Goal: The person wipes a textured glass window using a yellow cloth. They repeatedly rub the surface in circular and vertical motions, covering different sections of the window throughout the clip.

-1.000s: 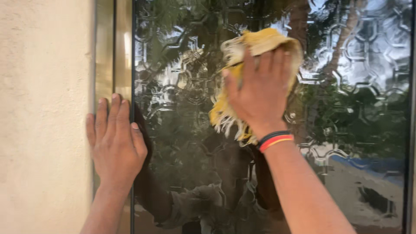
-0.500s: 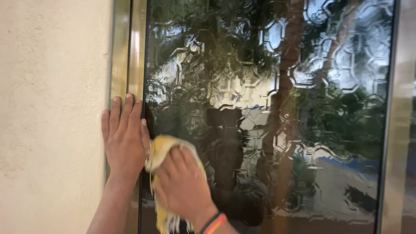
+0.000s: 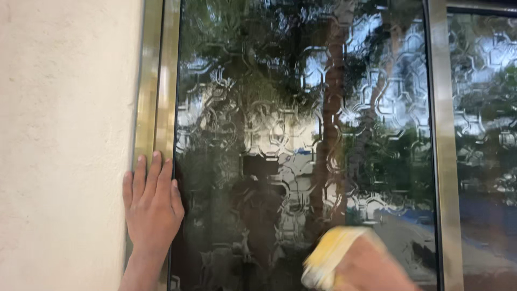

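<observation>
My left hand [image 3: 152,207] lies flat with fingers together on the gold metal frame [image 3: 156,81] at the left edge of a patterned glass pane [image 3: 301,124]. Low in the view, my right hand [image 3: 371,267] presses a yellow cloth [image 3: 326,256] against the lower part of the glass; both are blurred by motion and partly cut off by the bottom edge. The pane reflects trees, sky and a dark figure.
A cream plaster wall [image 3: 64,140] fills the left side. A second gold upright [image 3: 444,151] separates this pane from another patterned glass pane [image 3: 484,118] on the right.
My right hand with the cloth has swept from the upper glass down to the left edge, then right along the bottom. The view has shifted, showing the right upright and second pane.
</observation>
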